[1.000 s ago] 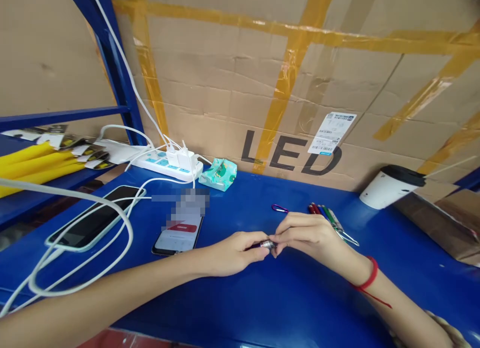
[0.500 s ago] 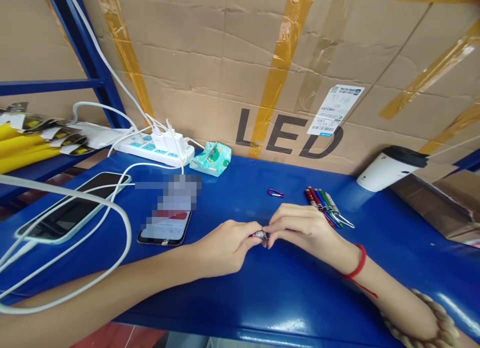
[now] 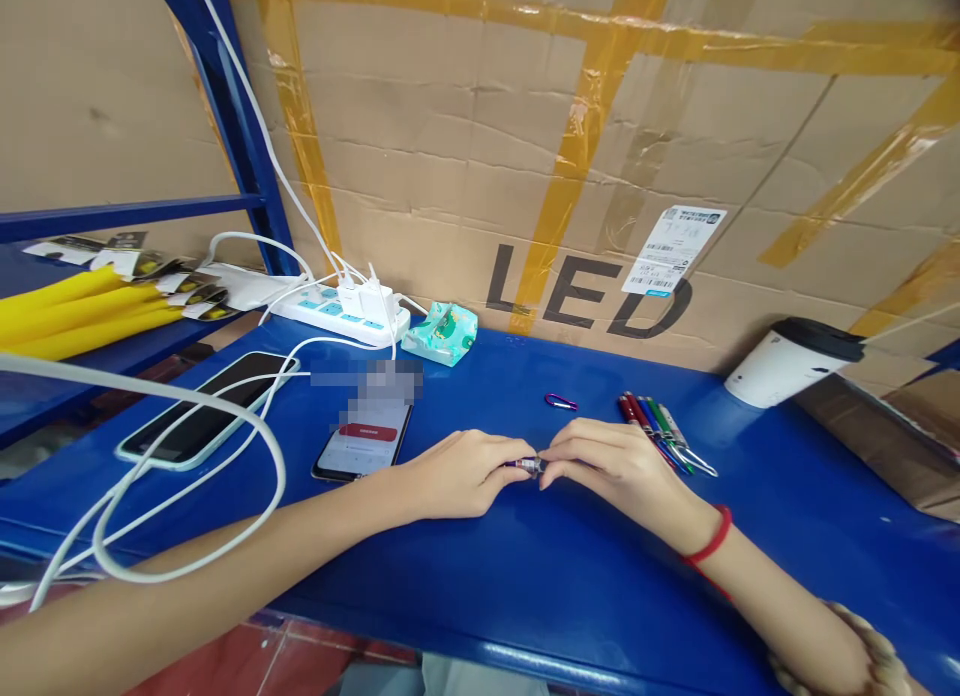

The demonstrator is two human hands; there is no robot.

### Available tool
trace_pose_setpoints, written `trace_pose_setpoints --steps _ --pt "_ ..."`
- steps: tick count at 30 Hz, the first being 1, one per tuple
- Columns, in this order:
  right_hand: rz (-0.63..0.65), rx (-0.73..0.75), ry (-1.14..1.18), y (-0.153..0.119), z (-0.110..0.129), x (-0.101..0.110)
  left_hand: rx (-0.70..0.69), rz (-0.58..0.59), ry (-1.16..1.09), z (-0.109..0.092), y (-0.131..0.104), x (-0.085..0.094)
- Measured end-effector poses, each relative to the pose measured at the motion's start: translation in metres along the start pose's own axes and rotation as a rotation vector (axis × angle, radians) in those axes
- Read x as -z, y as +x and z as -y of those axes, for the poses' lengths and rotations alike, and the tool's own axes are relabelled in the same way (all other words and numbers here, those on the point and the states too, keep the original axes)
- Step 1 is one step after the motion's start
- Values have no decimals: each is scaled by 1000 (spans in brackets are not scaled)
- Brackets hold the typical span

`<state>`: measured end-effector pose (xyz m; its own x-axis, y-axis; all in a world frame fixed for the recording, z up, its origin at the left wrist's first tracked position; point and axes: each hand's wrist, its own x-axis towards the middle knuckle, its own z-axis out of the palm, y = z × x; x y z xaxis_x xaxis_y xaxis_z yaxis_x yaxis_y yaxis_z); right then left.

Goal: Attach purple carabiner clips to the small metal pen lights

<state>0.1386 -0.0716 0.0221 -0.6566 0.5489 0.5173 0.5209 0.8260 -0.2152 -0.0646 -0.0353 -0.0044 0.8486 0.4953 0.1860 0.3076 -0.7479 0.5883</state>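
My left hand (image 3: 459, 474) pinches a small purple metal tube (image 3: 531, 465) with a pale printed label between thumb and fingers. From the other side, my right hand (image 3: 611, 464) has its fingertips closed on the tube's right end. Most of the tube is covered by my fingers, so its full shape is hidden. Beyond the hands lies a purple carabiner clip (image 3: 560, 402). Just past my right hand, several slim metal tubes (image 3: 651, 416) in red, blue, green and silver lie side by side, with carabiner clips at their near ends.
A lit phone (image 3: 365, 446) lies beyond my left forearm, a second phone (image 3: 202, 421) further left, under white cables. Behind stand a power strip (image 3: 330, 316) and a green tissue pack (image 3: 442, 334). A lidded paper cup (image 3: 784, 366) is at right. A large cardboard box (image 3: 420, 176) closes the back.
The camera view has shifted, so the whole scene sits slightly lower and further right. Both hands keep their hold on the purple tube, and a little more of its label shows.
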Motion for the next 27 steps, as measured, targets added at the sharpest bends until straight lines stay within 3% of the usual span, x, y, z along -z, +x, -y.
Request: trace_pose_setpoints --steps 10,20,27 --pt "177 22 -172 1 8 2 38 55 243 -8 -5 -3" --pt "141 5 -399 -1 10 -13 134 -11 323 -14 -4 -10" --pt "114 -207 -184 -3 17 -21 67 -92 357 -9 -6 -13"
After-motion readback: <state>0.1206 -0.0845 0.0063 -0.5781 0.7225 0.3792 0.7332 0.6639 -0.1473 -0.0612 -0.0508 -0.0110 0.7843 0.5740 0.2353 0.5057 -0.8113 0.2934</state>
